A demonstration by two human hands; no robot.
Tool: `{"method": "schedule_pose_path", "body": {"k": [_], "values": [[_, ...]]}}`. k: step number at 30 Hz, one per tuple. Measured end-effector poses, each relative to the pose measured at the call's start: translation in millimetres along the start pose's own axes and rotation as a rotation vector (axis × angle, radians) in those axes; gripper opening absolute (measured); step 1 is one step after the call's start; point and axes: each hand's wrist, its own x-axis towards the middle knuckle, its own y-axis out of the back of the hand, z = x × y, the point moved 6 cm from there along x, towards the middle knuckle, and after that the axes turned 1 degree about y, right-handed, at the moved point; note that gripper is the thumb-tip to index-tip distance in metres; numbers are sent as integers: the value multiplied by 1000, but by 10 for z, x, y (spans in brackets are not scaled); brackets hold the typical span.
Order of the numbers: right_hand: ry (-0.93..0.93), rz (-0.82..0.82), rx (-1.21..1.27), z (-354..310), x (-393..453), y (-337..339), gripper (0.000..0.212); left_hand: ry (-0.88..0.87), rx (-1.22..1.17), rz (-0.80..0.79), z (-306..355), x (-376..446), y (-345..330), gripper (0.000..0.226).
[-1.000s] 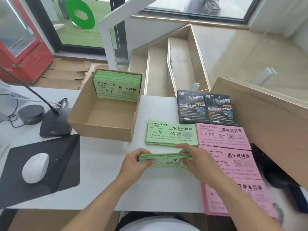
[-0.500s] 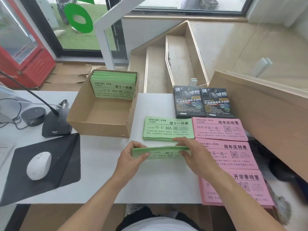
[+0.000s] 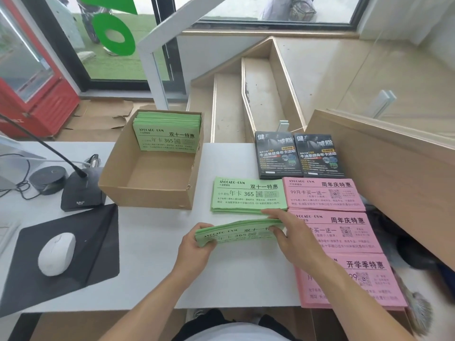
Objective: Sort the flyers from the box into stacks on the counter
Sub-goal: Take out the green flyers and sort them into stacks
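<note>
A bundle of green flyers point(image 3: 236, 233) is held just above the white counter point(image 3: 157, 247). My left hand point(image 3: 197, 247) grips its left end and my right hand point(image 3: 293, 237) grips its right end. Right behind it lies a flat stack of green flyers point(image 3: 248, 194). The open cardboard box point(image 3: 147, 193) at the back left has more green flyers point(image 3: 167, 135) leaning against its far wall. Three pink flyer stacks point(image 3: 322, 193) point(image 3: 344, 230) point(image 3: 357, 281) line the right side, and two black flyer stacks point(image 3: 277, 155) point(image 3: 317, 156) lie behind them.
A white mouse point(image 3: 56, 253) sits on a black mouse pad point(image 3: 93, 242) at the left. A desk microphone base point(image 3: 78, 190) and a round black puck point(image 3: 48, 175) with cables stand behind it. A wooden ledge point(image 3: 384, 173) borders the right; stairs drop beyond the counter.
The green bundle in both hands has tilted, its left end now lower and nearer me; the hands stay at its ends. The camera has shifted slightly.
</note>
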Motion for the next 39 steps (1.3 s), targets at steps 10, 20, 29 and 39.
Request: {"method": "schedule_pose_path", "body": {"k": [10, 20, 29, 39], "values": [[-100, 74, 175, -37, 405, 280, 51, -96, -27, 37, 443, 327, -39, 40], [-180, 26, 42, -50, 1235, 310, 54, -60, 236, 75, 768, 993, -180, 77], [-81, 5, -401, 54, 1385, 171, 50, 70, 436, 22, 519, 1224, -171, 106], [-23, -259, -589, 140, 1129, -72, 79, 81, 301, -78, 446, 1047, -323, 101]]}}
